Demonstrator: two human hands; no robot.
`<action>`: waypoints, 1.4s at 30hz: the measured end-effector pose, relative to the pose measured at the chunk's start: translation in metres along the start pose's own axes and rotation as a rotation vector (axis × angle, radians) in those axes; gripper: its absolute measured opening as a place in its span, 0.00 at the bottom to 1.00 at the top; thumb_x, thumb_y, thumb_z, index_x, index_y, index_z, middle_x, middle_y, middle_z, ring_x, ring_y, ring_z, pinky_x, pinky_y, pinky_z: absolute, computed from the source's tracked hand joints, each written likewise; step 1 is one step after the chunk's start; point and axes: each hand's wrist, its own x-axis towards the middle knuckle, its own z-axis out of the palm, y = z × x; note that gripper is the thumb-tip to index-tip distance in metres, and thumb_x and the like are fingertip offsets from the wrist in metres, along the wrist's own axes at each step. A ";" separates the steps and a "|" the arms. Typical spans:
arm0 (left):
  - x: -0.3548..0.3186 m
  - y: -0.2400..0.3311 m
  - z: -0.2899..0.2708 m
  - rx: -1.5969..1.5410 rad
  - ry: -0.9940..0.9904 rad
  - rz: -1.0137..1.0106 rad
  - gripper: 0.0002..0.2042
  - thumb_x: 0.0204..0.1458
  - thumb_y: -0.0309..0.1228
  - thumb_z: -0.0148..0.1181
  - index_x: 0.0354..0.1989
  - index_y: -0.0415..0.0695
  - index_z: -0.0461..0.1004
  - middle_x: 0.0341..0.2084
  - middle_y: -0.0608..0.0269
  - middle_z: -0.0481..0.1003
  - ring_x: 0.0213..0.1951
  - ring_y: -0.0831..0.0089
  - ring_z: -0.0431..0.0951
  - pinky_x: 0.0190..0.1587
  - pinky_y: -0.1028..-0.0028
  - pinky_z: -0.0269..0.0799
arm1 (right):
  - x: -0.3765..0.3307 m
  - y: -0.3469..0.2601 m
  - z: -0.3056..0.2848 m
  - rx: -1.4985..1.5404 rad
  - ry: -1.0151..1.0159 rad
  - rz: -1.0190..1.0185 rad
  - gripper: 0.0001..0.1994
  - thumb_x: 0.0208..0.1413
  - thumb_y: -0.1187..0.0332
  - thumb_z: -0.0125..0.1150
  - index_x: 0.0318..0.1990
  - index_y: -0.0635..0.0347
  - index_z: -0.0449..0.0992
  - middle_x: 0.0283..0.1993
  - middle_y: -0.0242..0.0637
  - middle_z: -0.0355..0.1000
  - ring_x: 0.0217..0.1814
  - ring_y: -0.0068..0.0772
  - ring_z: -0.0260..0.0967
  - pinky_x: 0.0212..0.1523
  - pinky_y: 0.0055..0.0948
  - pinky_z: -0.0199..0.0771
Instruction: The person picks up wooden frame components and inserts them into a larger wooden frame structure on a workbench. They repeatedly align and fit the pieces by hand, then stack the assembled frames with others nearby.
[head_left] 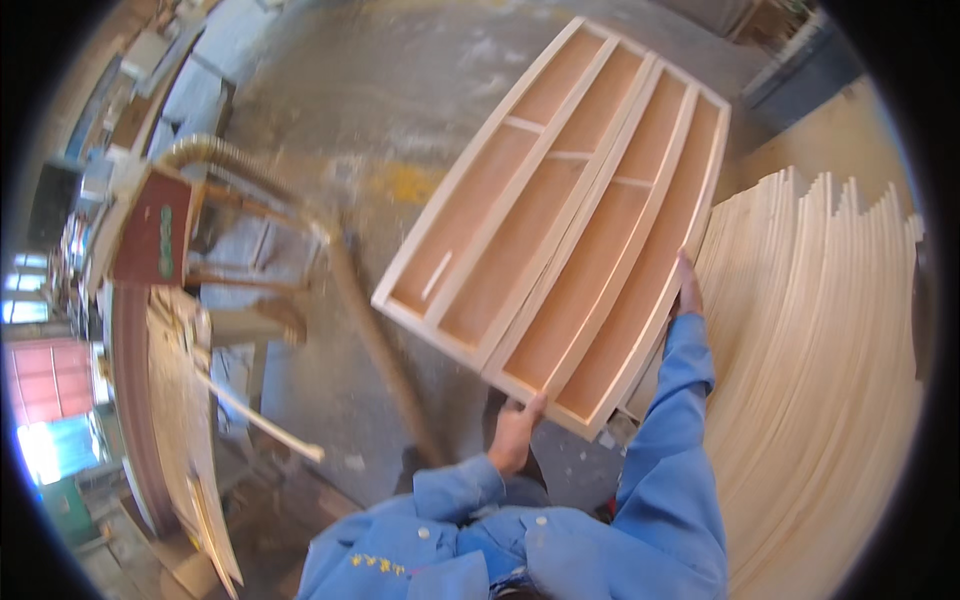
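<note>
A large pale wooden frame panel [600, 275] tilts in front of me, with long slats and short crosspieces over reddish plywood recesses. A dark seam runs lengthwise down its middle; whether it is two panels side by side I cannot tell. My left hand [513, 434] grips the near edge, thumb on top and the other fingers mostly hidden beneath. My right hand [689, 287] is closed around the right long edge, part of it hidden behind the frame. A short light strip [437, 275] shows in the leftmost recess.
Tall stacks of pale wooden strips [790, 380] stand close on my right. Leftward is a long workbench [165, 400] beside a red board [152, 228]. A ribbed hose [365, 320] crosses the concrete floor [370, 90]. A dark blue bin [805, 75] stands far right.
</note>
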 end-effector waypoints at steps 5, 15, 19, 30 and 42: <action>-0.011 0.003 0.000 -0.068 -0.004 0.011 0.23 0.58 0.41 0.65 0.54 0.37 0.71 0.44 0.64 0.74 0.45 0.77 0.72 0.51 0.74 0.69 | -0.018 -0.010 0.011 -0.018 0.073 0.111 0.37 0.61 0.41 0.56 0.68 0.62 0.62 0.63 0.44 0.69 0.61 0.42 0.69 0.61 0.36 0.72; 0.001 0.006 -0.007 0.054 -0.024 -0.025 0.26 0.57 0.38 0.65 0.60 0.34 0.70 0.51 0.54 0.76 0.51 0.68 0.76 0.55 0.69 0.70 | 0.002 -0.013 -0.011 -0.240 0.177 0.071 0.40 0.64 0.38 0.51 0.72 0.61 0.58 0.71 0.43 0.61 0.72 0.40 0.59 0.71 0.31 0.58; -0.004 0.018 -0.010 0.265 -0.003 -0.009 0.35 0.53 0.54 0.64 0.55 0.31 0.72 0.47 0.45 0.77 0.51 0.58 0.76 0.54 0.63 0.69 | 0.007 -0.019 -0.021 -0.477 0.273 0.113 0.44 0.61 0.35 0.52 0.72 0.63 0.57 0.71 0.43 0.61 0.72 0.39 0.58 0.72 0.31 0.56; 0.002 0.039 -0.018 0.589 0.036 -0.068 0.31 0.61 0.55 0.53 0.38 0.30 0.75 0.32 0.43 0.77 0.36 0.56 0.78 0.41 0.58 0.73 | -0.056 0.005 0.025 -0.098 0.136 -0.033 0.37 0.69 0.40 0.37 0.73 0.60 0.52 0.73 0.46 0.55 0.73 0.45 0.54 0.73 0.38 0.56; 0.001 -0.001 -0.027 0.050 -0.018 0.022 0.36 0.56 0.54 0.63 0.62 0.35 0.67 0.48 0.54 0.76 0.52 0.66 0.74 0.55 0.66 0.69 | -0.079 0.014 0.024 0.013 0.162 0.132 0.36 0.69 0.42 0.42 0.71 0.63 0.56 0.73 0.49 0.56 0.73 0.47 0.55 0.73 0.41 0.56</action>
